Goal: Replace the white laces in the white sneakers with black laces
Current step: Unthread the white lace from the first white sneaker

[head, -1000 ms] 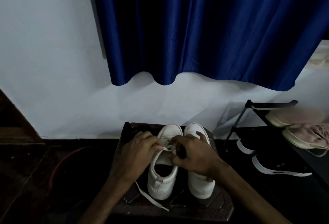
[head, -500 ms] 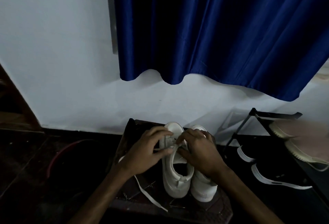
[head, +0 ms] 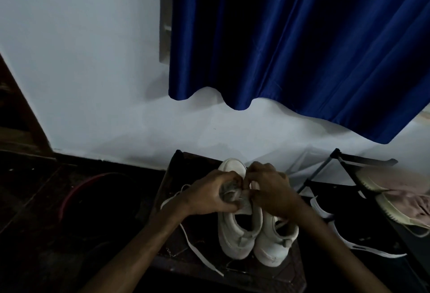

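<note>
step: likely unthreading white lace (head: pixel 216 269) from sneaker (head: pixel 235 239) beneath both grips
left grip (head: pixel 209 193): pinching white lace
right grip (head: pixel 270 190): curled, hold unclear
next: draw lace free

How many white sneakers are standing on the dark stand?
2. The left sneaker lies under the left hand and right hand, which pinch its white lace; the right sneaker stands close beside it, its toe hidden.

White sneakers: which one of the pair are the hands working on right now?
The left sneaker: the left hand and right hand pinch together over its tongue, and a white lace trails beside it. The right sneaker just stands alongside.
</note>
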Tool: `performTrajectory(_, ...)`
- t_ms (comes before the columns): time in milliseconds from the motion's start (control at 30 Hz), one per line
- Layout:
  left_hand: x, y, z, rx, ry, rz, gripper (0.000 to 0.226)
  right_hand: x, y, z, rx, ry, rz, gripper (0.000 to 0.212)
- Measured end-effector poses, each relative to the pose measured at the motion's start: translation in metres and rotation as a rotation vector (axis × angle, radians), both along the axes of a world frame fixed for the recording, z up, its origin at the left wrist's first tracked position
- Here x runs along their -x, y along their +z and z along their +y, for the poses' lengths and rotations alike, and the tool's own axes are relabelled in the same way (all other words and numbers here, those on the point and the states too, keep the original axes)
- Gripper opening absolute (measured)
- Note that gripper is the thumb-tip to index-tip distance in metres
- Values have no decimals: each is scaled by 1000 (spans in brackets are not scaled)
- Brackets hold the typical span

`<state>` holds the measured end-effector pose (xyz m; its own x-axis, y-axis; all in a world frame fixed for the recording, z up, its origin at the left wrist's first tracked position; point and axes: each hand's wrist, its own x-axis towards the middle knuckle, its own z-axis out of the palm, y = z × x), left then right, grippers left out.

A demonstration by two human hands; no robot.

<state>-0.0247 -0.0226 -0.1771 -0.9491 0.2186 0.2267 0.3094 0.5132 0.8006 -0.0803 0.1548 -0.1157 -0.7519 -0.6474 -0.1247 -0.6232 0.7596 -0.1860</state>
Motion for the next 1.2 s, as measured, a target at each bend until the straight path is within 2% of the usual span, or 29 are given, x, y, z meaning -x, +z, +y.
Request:
performTrajectory(100,-1,-16,1,24,66,32,48,17,21,22,206,-10,-389,14)
performTrajectory(167,-1,-22,3,53,90,75,52,20,26,34,284,-102,-456,6)
performTrajectory(267,2,-26,4,0,93,53,59,18,25,32,367,-79,-287,9)
performTrajectory(367,5,-25,-1,-22,23,-6,52,7,21,16,157,91,-132,7)
performTrajectory(433,7,-22,-5,-5,-39,-44,52,-2,14,6,-29,46,-31,11)
performTrajectory(600,14,-12,-14,15,-138,-148,52,-13,6,-4,-86,0,123,9)
performTrajectory(733,19,-12,-16,0,-151,-227,58,-9,-6,-7,-107,23,95,17)
performTrajectory(833,18,-16,-16,-1,-139,-227,61,-5,-15,-6,112,10,-74,12)
performTrajectory(933,17,-18,-16,26,-124,-210,61,11,-1,9,314,-38,-14,9)
performTrajectory(1000,18,-19,-15,35,-120,-203,59,25,19,28,407,-202,12,7)
performTrajectory(1033,18,-20,-16,37,-121,-202,58,31,24,36,398,-245,55,7)
performTrajectory(1100,17,-21,-15,38,-125,-194,56,34,23,45,247,-255,106,9)
performTrajectory(1200,16,-22,-14,31,-107,-183,57,13,12,30,164,-152,77,21)
